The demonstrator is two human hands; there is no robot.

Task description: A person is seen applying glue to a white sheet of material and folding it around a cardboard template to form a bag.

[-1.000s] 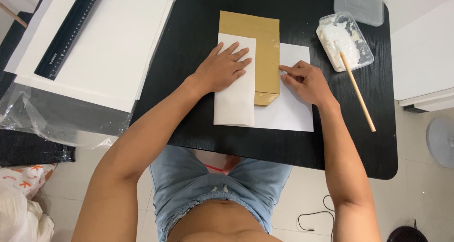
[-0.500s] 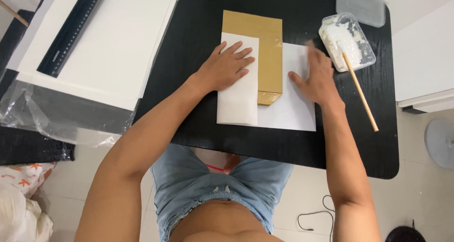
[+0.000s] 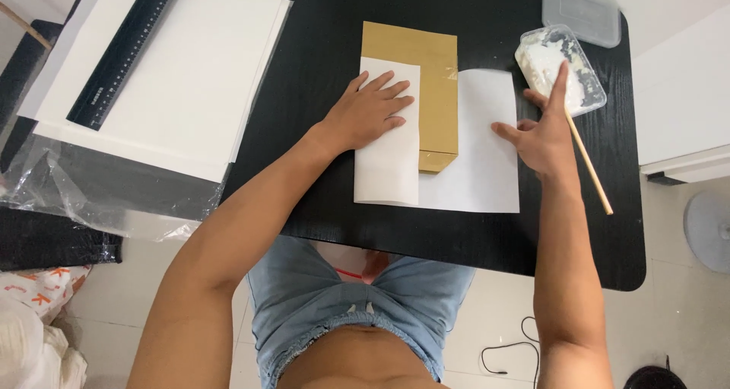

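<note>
A tan cardboard box [image 3: 426, 69] lies flat on a white sheet of paper [image 3: 475, 168] on the black table [image 3: 327, 39]. The sheet's left flap is folded over the box, and my left hand [image 3: 372, 111] presses flat on that flap with fingers spread. My right hand [image 3: 544, 127] hovers at the sheet's right edge, fingers apart, its index finger stretched into a small clear tub of white paste [image 3: 559, 66]. It holds nothing. A thin wooden stick [image 3: 589, 165] lies from the tub toward the table's front right.
A clear plastic lid [image 3: 582, 9] sits behind the tub. At the left lie large white boards [image 3: 182, 77] with a black ruler [image 3: 122, 50] on top and clear plastic wrap [image 3: 91, 191] below. White furniture [image 3: 684, 92] stands at right.
My right hand has left the sheet's right part and moved up and right, its index finger now reaching into the paste tub. My left hand stays pressed on the folded flap.
</note>
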